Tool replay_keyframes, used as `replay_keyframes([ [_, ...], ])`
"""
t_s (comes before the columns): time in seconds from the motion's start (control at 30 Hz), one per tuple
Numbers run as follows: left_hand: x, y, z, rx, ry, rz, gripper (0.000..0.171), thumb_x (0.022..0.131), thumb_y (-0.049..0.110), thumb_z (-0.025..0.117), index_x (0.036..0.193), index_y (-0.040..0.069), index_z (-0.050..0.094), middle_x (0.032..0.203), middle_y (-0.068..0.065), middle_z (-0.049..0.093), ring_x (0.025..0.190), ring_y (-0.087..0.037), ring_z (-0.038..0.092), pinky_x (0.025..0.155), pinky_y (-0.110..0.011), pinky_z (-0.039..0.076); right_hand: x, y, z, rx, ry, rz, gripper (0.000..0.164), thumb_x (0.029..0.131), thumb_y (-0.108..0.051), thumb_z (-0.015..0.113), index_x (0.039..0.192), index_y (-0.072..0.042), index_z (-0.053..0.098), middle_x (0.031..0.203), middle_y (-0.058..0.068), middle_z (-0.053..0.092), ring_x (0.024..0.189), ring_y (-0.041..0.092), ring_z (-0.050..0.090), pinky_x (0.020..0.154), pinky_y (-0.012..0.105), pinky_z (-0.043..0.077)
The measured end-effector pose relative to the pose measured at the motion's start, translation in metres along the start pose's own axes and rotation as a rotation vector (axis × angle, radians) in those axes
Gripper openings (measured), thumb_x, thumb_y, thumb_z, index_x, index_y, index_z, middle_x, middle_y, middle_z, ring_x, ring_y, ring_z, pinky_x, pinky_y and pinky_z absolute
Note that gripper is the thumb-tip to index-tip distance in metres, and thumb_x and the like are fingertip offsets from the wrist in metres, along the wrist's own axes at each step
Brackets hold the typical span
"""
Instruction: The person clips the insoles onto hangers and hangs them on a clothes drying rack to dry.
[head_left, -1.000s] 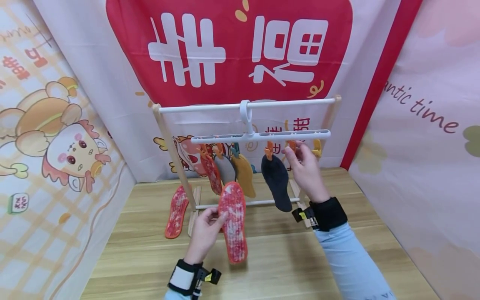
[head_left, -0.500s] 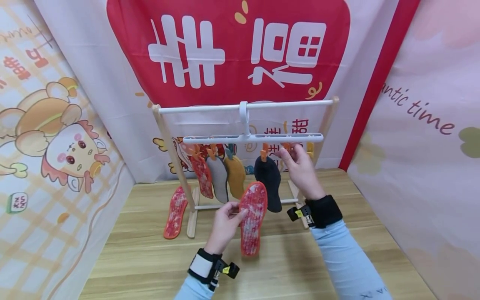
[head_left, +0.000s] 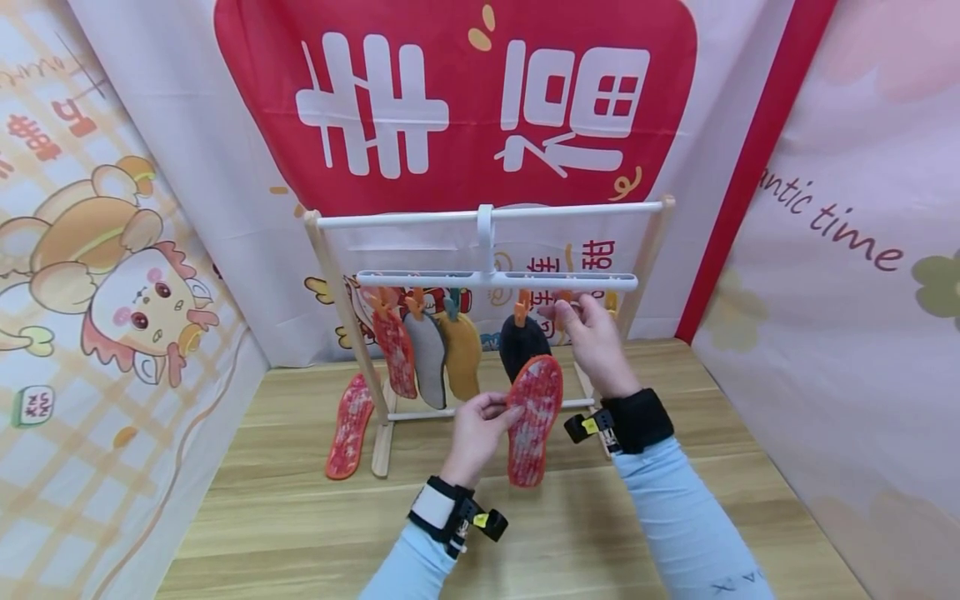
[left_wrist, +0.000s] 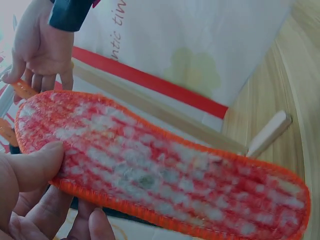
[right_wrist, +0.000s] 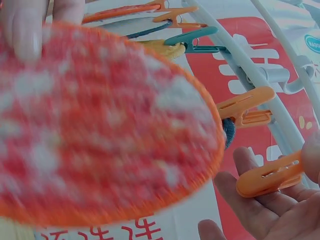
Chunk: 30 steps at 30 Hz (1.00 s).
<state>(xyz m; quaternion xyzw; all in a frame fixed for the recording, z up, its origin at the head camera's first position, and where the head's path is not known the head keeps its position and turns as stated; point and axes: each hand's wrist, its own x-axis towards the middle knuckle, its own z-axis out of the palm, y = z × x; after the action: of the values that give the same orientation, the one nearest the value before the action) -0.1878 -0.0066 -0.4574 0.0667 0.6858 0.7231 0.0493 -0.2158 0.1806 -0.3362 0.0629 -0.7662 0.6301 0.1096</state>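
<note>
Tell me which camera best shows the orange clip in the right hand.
The right wrist view: there the orange clip, pinched in the right hand, is large and mostly uncovered. The left wrist view catches part near its left edge; the head view only a small bit by that hand.

Dark insole (head_left: pixel 522 346) partly hidden; right wrist view: held insole (right_wrist: pixel 115 130) blurred, cropped

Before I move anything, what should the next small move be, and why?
I'd probably have the left hand raise the held red insole toward the orange clip at the right hand. The insole's upper end sits below that clip, which carries nothing, while the right thumb and fingers are on it. The neighbouring clip is taken by the black insole.
</note>
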Motion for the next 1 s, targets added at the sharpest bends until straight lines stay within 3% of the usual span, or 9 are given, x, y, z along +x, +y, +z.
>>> replay_keyframes([
  [0.17,0.008,0.001,0.011,-0.062,0.001,-0.045,0.024,0.089,0.015,0.075,0.109,0.003,0.069,0.100,-0.010,0.073,0.092,-0.020,0.069,0.082,-0.035,0.057,0.003,0.002,0.001,0.013,0.038,-0.027,0.044,0.105,-0.033,0.045,0.132,0.001,0.053,0.119,0.014,0.067,0.121,0.024,0.055,0.105,0.046,0.039],
  [0.3,0.014,0.001,0.018,-0.058,0.007,-0.071,0.023,0.089,0.018,0.075,0.109,0.007,0.069,0.099,-0.007,0.073,0.093,-0.019,0.069,0.082,-0.035,0.057,0.005,0.004,0.000,0.020,0.057,-0.034,0.044,0.105,-0.033,0.045,0.131,0.000,0.056,0.119,0.013,0.068,0.120,0.023,0.055,0.106,0.046,0.039],
  [0.57,0.022,0.004,0.030,-0.110,0.004,-0.048,0.021,0.089,0.017,0.076,0.106,0.007,0.070,0.097,-0.007,0.073,0.091,-0.019,0.069,0.079,-0.034,0.058,0.005,0.002,-0.002,0.061,0.064,-0.044,0.039,0.105,-0.029,0.044,0.128,0.000,0.059,0.118,0.017,0.067,0.123,0.023,0.051,0.110,0.048,0.034],
  [0.83,0.027,0.008,0.035,-0.104,0.024,-0.063,0.019,0.088,0.017,0.077,0.104,0.009,0.071,0.096,-0.006,0.074,0.089,-0.018,0.069,0.081,-0.038,0.057,0.006,0.001,-0.003,0.049,0.067,-0.035,0.038,0.105,-0.030,0.044,0.123,-0.003,0.062,0.118,0.015,0.068,0.129,0.021,0.048,0.113,0.049,0.027],
  [1.0,0.029,0.008,0.037,-0.113,0.020,-0.074,0.019,0.089,0.017,0.076,0.105,0.010,0.070,0.096,-0.006,0.073,0.089,-0.018,0.069,0.079,-0.035,0.057,0.006,0.000,-0.004,0.038,0.076,-0.031,0.037,0.106,-0.027,0.043,0.125,-0.002,0.062,0.116,0.015,0.068,0.130,0.021,0.047,0.114,0.050,0.026],
])
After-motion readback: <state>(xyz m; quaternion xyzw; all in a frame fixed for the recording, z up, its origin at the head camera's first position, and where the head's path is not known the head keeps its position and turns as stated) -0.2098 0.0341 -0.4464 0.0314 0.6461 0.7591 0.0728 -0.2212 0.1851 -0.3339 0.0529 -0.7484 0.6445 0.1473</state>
